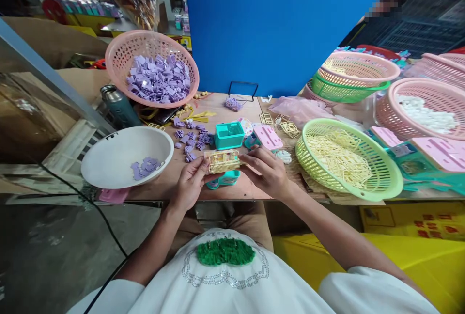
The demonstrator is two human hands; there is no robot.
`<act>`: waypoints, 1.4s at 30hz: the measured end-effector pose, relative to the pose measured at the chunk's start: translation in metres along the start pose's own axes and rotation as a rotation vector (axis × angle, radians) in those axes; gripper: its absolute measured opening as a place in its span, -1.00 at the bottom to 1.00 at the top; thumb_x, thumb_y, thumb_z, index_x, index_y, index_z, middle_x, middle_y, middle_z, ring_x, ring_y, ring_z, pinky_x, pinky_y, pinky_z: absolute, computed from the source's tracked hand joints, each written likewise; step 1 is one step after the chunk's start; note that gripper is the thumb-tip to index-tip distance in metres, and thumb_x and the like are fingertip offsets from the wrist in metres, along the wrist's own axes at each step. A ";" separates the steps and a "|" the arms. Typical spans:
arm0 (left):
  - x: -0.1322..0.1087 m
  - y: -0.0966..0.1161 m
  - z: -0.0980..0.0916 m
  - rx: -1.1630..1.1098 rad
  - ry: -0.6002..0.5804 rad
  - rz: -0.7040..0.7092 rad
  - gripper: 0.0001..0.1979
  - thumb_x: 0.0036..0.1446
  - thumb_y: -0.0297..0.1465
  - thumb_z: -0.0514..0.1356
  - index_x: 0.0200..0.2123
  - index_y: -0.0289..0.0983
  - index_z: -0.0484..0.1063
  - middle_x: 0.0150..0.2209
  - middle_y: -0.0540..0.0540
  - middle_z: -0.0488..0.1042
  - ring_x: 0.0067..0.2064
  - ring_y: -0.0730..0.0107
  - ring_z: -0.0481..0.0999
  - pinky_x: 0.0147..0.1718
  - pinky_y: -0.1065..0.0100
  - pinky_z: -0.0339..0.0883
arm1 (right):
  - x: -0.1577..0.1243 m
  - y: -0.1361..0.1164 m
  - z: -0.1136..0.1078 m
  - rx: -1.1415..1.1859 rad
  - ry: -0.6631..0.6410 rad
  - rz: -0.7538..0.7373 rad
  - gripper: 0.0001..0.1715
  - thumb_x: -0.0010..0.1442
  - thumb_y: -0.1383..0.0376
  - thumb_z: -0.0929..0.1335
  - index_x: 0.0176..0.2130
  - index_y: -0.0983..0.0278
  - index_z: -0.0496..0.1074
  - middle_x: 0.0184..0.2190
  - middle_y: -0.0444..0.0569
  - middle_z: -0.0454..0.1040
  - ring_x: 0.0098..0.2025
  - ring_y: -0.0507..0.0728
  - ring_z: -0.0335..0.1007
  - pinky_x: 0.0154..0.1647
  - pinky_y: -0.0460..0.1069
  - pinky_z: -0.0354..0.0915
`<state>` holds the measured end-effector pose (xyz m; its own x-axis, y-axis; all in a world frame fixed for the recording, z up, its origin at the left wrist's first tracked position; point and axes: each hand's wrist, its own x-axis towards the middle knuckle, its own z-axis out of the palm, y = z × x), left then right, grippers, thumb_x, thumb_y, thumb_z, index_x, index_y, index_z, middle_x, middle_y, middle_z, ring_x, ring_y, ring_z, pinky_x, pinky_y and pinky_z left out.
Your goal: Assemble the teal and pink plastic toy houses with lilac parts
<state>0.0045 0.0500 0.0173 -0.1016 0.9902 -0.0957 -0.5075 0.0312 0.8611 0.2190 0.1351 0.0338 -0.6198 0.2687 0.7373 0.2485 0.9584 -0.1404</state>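
Observation:
Between my hands is a see-through plastic box with a pale yellow frame (222,161), held level above the table's front edge. My left hand (191,178) pinches its left end, thumb on top. My right hand (267,171) has its fingers at the right end, bent against it. Just beyond stands a teal open-topped box (229,135). Partly hidden under the held piece is another teal plastic part (229,177). A pink panel on a teal part (268,137) lies beyond my right hand. Loose purple plastic parts (189,142) are scattered beyond my left hand.
At left are a white bowl (98,159) with purple pieces, a pink basket (113,52) of purple parts and a dark flask (119,105). To the right, a light green basket (394,178) holds yellow frames. A blue panel (276,28) rises behind the table.

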 end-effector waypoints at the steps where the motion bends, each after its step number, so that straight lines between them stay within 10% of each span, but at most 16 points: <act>1: -0.001 -0.003 -0.002 0.023 -0.002 0.003 -0.51 0.01 0.00 0.48 -0.18 -0.28 0.63 -0.09 -0.19 0.68 0.08 -0.05 0.63 0.03 0.04 0.62 | -0.002 -0.001 0.001 -0.006 -0.003 0.003 -0.67 0.39 0.38 0.38 0.12 0.19 0.46 -0.27 0.04 0.52 -0.23 0.20 0.48 -0.18 0.12 0.47; 7: 0.002 -0.009 -0.006 0.253 -0.060 0.146 -0.48 0.20 0.10 0.31 -0.12 -0.27 0.61 -0.04 -0.19 0.64 0.06 0.04 0.62 0.00 0.15 0.61 | 0.010 -0.002 0.001 0.219 -0.034 0.164 -0.78 0.42 0.29 0.37 0.06 0.19 0.44 -0.02 0.15 0.55 0.00 0.22 0.54 -0.04 0.12 0.51; 15: 0.028 0.016 -0.014 0.474 -0.077 0.293 -0.49 0.30 0.09 0.20 0.00 -0.22 0.50 0.01 -0.17 0.60 0.12 0.12 0.59 0.10 0.16 0.52 | 0.025 0.018 0.007 0.284 -0.142 0.206 -0.77 0.46 0.28 0.31 0.07 0.21 0.45 -0.17 0.06 0.50 -0.14 0.18 0.48 -0.19 0.03 0.41; 20: 0.024 -0.011 -0.045 0.721 -0.094 0.284 -0.33 0.19 -0.10 0.40 0.28 -0.17 0.33 0.37 -0.21 0.35 0.43 0.05 0.28 0.44 0.05 0.12 | -0.010 0.019 0.039 0.169 -0.196 0.322 -0.82 0.47 0.29 0.26 -0.03 0.23 0.44 -0.22 0.07 0.49 -0.12 0.25 0.39 -0.10 0.14 0.33; 24: 0.025 -0.033 -0.056 0.821 -0.162 0.276 -0.18 0.15 -0.19 0.44 0.39 -0.13 0.20 0.41 -0.23 0.30 0.40 0.01 0.34 0.40 0.04 0.22 | -0.017 0.018 0.049 0.091 -0.240 0.299 -0.82 0.47 0.32 0.24 -0.09 0.25 0.44 -0.27 0.06 0.49 -0.10 0.28 0.29 -0.03 0.21 0.25; 35: 0.036 -0.037 -0.055 0.732 -0.207 0.295 -0.55 0.28 -0.26 0.33 0.19 -0.16 0.41 0.24 -0.23 0.46 0.30 0.10 0.45 0.33 0.09 0.32 | -0.009 0.004 0.041 -0.171 -0.602 0.227 -0.61 0.45 0.46 0.16 0.06 0.33 0.49 -0.13 0.18 0.46 -0.04 0.33 0.23 0.08 0.31 0.21; 42: 0.040 -0.037 -0.048 0.834 -0.114 0.399 -0.75 0.32 -0.17 0.24 -0.10 -0.19 0.55 0.02 -0.18 0.59 0.14 0.11 0.56 0.19 0.09 0.46 | -0.011 -0.019 0.025 -0.179 -0.656 0.217 -0.43 0.51 0.09 0.22 0.37 0.23 0.33 0.42 0.26 0.19 0.41 0.50 0.03 0.30 0.59 0.02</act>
<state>-0.0219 0.0817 -0.0422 -0.0289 0.9548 0.2958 0.3302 -0.2702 0.9044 0.2024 0.1162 0.0124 -0.8487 0.5079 0.1476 0.5004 0.8614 -0.0869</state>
